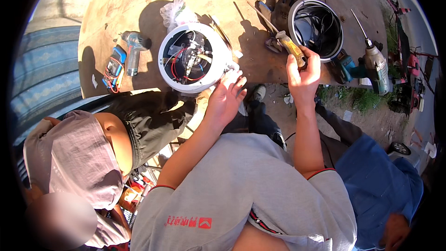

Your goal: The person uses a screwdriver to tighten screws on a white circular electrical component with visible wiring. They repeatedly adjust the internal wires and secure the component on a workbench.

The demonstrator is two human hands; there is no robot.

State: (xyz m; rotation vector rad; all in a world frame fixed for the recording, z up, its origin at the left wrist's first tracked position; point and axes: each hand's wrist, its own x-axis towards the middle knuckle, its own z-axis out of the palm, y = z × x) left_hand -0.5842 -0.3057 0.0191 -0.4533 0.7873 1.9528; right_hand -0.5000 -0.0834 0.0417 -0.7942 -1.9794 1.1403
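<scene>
A white round appliance housing [165, 69] stands on the table with its top uncovered, showing red, blue and white wires [179, 62] around a metal part in the middle. My left hand [226, 94] is at its near right side, palm up and fingers apart, next to a small white projection [232, 65]. Whether the fingertips touch it, I cannot tell. In my right hand [304, 72] is a screwdriver [291, 47] with a yellow handle, gripped at the handle's end; its shaft points away to the far left.
A round container [293, 32] with black cables stands beyond my right hand, dark gloves [281, 11] beside it. Power drills [376, 67] lie at the right; a small driver [134, 53] and a blue multimeter [114, 67] lie left. People sit at my left [79, 153] and right [376, 176].
</scene>
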